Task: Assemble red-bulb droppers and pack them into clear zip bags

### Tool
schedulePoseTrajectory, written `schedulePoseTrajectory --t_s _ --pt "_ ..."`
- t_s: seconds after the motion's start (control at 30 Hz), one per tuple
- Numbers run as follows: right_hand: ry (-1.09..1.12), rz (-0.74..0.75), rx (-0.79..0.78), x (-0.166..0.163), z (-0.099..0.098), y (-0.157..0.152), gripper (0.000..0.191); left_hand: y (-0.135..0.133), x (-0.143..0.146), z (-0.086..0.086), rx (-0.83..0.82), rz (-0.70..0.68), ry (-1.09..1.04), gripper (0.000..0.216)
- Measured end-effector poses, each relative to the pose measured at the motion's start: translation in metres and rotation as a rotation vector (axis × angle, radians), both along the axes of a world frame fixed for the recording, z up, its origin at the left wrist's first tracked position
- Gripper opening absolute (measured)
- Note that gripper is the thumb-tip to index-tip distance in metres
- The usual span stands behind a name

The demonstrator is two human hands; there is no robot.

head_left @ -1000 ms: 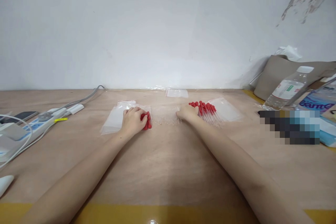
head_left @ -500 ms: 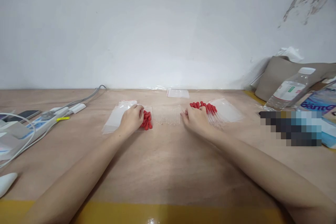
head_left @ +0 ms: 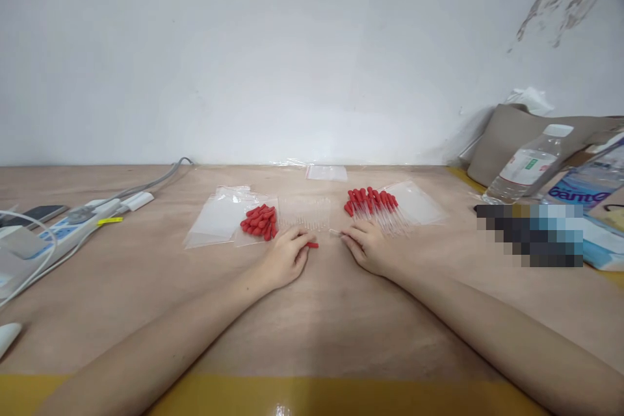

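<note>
My left hand [head_left: 285,258] rests on the wooden table [head_left: 312,312], fingers pinched on a small red rubber bulb [head_left: 312,245]. My right hand [head_left: 366,247] lies just right of it, fingertips pinched on a clear glass tube [head_left: 335,233] that points toward the bulb. A loose pile of red bulbs [head_left: 259,221] sits on a clear bag to the left. A row of clear tubes [head_left: 305,214] lies behind my hands. A heap of droppers with red bulbs fitted [head_left: 373,205] lies to the right on another bag.
Clear plastic bags [head_left: 214,221] lie at the left, one small bag [head_left: 326,173] by the wall. A power strip with cables [head_left: 73,227] and a phone [head_left: 39,213] are far left. Water bottles [head_left: 526,166], a grey bag [head_left: 511,140] and a blurred patch stand at right.
Both hands have drawn back from the piles toward me and come together at the middle. The left one brought a red bulb, the right one a clear tube.
</note>
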State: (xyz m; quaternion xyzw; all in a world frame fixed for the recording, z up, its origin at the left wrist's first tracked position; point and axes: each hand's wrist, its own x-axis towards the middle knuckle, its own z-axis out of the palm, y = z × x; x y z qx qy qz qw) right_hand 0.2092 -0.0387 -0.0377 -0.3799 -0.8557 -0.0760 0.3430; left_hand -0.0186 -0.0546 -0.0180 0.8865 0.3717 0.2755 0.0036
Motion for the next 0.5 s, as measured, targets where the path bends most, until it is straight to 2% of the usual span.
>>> schedulePoseTrajectory --t_s 0.13,0.3,0.4,0.5 --pt "0.008 0.042 -0.002 -0.006 0.001 -0.001 0.021 0.007 0.0 0.0 0.067 0.048 0.024 0.022" --pt "0.011 0.089 0.043 -0.006 -0.001 0.0 0.02 0.012 0.004 -0.003 0.069 -0.002 -0.048 0.019" --pt "-0.011 0.115 0.065 -0.006 0.0 -0.001 0.021 0.01 0.005 -0.001 0.041 -0.016 -0.101 0.019" --pt "-0.014 0.129 0.074 -0.007 0.003 -0.002 0.021 0.007 0.007 0.002 0.001 0.004 -0.061 0.018"
